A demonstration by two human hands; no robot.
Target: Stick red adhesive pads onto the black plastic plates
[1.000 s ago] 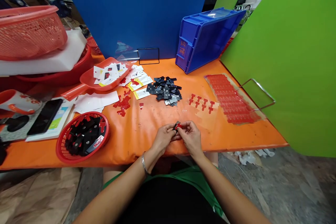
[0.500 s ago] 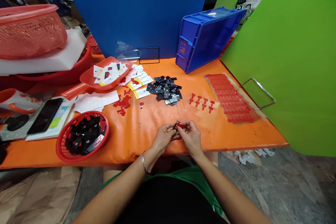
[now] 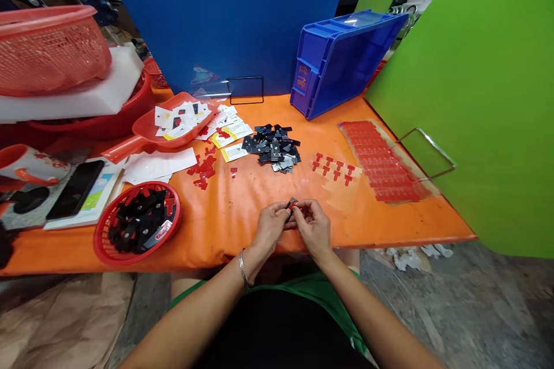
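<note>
Near the table's front edge my two hands meet around one small black plate [image 3: 291, 202] with a red T-shaped sticker on it. My left hand [image 3: 272, 223] pinches the plate from the left. My right hand [image 3: 314, 227] has thumb and fingers closed at the red sticker, which is partly hidden by the fingertips. Beyond the hands lies a heap of black plates [image 3: 274, 147]. Several red T-shaped stickers [image 3: 337, 170] sit in two rows on a pale backing sheet, right of the hands. Farther right is a larger sheet of red stickers [image 3: 381, 161].
A red basket [image 3: 97, 242] of black and red pieces stands at the left. Behind it are red scraps [image 3: 202, 170], a red scoop [image 3: 149, 137] holding white cards, and a phone [image 3: 75, 190]. A blue crate [image 3: 315, 69] leans at the back; a green panel [image 3: 476, 98] borders the right.
My right fingertips have shifted slightly over the red sticker, and the plate has turned a little. Both hands stay in nearly the same place.
</note>
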